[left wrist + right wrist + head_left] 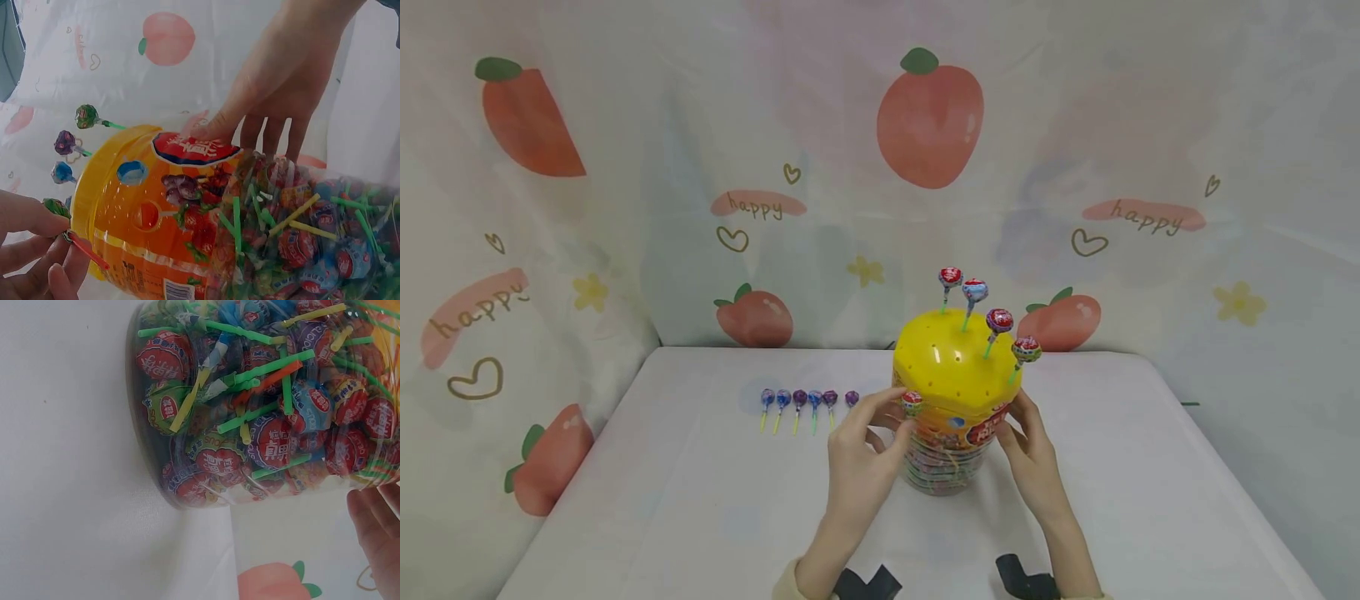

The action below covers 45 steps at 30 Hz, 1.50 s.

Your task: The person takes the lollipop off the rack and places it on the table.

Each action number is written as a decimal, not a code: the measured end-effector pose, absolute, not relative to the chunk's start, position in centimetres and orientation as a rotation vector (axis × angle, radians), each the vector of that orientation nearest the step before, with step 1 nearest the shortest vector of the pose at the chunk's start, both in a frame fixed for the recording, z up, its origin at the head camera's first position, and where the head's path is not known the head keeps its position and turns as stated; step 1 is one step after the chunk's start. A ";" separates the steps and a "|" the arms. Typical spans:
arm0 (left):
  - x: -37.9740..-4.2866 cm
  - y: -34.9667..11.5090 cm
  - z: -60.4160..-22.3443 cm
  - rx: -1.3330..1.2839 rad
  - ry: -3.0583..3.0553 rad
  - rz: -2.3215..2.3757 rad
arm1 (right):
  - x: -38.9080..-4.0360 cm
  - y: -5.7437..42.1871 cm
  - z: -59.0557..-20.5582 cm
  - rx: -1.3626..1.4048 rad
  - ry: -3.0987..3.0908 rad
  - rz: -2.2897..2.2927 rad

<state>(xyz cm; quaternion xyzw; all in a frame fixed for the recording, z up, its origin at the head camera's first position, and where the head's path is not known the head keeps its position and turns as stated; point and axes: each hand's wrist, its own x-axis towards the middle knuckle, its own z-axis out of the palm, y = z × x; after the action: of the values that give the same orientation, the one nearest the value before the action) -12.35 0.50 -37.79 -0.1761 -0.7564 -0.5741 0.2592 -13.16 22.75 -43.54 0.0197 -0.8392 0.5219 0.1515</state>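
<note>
The left hand [867, 450] pinches a lollipop [912, 404] near the yellow lid [942, 358]; the right hand [1034, 462], fingers extended, unclenched, rests against the jar [946, 468].

Your pinched lollipop [912, 403] is showing a green and red wrapper on a red stick [89, 251]. Your lid [951, 360] is gleaming yellow, and the label [164, 209] is blazing orange with red and blue patches. The standing lollipops [974, 290] are wearing red, blue, purple and green; the row of lollipops [815, 398] is mixing blue and purple. You are facing a pale backdrop [827, 100] patterned with coral fruit [931, 129], gold hearts [732, 240] and yellow flowers [867, 270].
</note>
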 end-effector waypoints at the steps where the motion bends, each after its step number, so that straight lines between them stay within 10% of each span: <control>1: -12.5 0.4 -37.9 -0.461 -2.060 -1.549 | -13.2 22.7 -43.5 0.056 -2.406 1.501; 45: -17.9 -5.9 -48.1 0.258 -2.511 -1.474 | -13.3 22.8 -43.7 0.057 -2.384 1.526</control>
<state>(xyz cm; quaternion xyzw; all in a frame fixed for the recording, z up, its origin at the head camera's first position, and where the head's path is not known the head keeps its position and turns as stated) -17.88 -5.93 -48.09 0.0878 -0.8538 -0.5013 0.1092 -13.32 22.75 -43.67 0.0198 -0.8319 0.5326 0.1546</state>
